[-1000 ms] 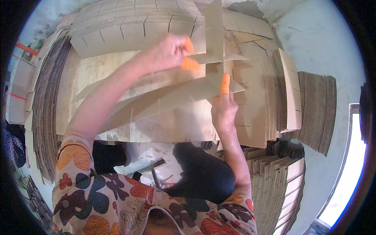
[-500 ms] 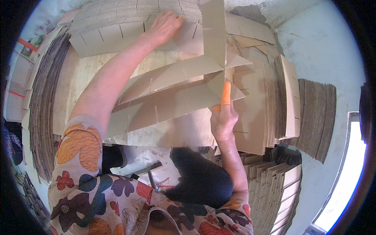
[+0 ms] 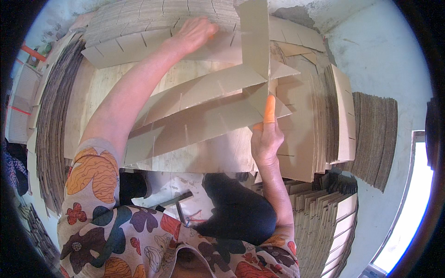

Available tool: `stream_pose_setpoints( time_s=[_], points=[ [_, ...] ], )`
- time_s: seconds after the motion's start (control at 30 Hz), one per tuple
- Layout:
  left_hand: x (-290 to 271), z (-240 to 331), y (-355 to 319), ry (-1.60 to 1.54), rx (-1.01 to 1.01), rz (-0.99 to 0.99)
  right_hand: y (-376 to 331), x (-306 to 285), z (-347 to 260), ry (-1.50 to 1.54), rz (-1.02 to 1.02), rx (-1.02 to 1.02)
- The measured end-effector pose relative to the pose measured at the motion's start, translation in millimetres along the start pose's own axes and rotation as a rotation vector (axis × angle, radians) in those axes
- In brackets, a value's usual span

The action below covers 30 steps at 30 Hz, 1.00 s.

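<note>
My right hand (image 3: 268, 141) is closed on a partly joined cardboard divider (image 3: 199, 120), near the crossing of its strips. Its thumb, in an orange finger cover (image 3: 269, 109), points up along the board. Two long slotted strips slant down to the left from an upright strip (image 3: 255, 39). At the far side my left hand (image 3: 194, 34) is curled at the upper edge of the front slotted cardboard strip (image 3: 153, 39) of a long stack. A bit of orange cover shows at its fingers; the exact grip of the fingertips is partly hidden.
A pale wooden table (image 3: 111, 78) lies under the divider. Cardboard stacks stand at the left (image 3: 58, 125), at the right (image 3: 340, 116) and below the table's right side (image 3: 310, 222). My dark-clothed knee (image 3: 236, 208) is near the front edge.
My left hand has shifted slightly down and right at the stack's edge. My right hand and the divider have moved very slightly to the right.
</note>
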State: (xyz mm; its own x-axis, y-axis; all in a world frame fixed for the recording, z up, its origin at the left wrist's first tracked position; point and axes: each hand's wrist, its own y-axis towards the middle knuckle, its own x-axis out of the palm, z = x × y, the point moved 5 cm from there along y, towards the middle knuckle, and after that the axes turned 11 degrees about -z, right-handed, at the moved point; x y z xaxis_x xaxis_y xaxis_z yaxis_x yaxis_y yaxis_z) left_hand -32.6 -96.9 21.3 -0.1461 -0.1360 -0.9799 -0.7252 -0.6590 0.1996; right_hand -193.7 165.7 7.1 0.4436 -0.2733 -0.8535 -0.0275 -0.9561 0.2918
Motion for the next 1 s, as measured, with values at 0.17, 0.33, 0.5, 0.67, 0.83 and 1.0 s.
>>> stream_pose_setpoints(
  time_s=[0.17, 0.33, 0.5, 0.67, 0.83, 1.0],
  points=[
    [-11.3, 7.7, -12.8, -0.052, 0.143, 0.285, -0.2, -2.4, -1.9, 0.003, -0.009, -0.009],
    [-8.6, 5.8, -10.1, 0.042, 0.094, 0.206, 1.4, -0.4, -1.9, 0.055, -0.018, -0.023],
    [-17.8, 19.5, -9.8, -0.059, 0.109, 0.247, 0.6, 3.1, 1.5, 0.066, -0.036, 0.043],
    [-19.0, 21.5, -12.4, -0.102, 0.147, 0.285, 3.1, 1.0, -1.5, 0.037, -0.054, 0.061],
    [-28.5, 29.8, -17.4, -0.188, 0.206, 0.363, 4.1, 0.0, 2.1, -0.009, -0.103, 0.063],
    [-45.2, 46.3, -28.2, -0.358, 0.228, 0.382, 3.9, -8.8, -3.3, -0.07, -0.147, 0.093]
  ],
)
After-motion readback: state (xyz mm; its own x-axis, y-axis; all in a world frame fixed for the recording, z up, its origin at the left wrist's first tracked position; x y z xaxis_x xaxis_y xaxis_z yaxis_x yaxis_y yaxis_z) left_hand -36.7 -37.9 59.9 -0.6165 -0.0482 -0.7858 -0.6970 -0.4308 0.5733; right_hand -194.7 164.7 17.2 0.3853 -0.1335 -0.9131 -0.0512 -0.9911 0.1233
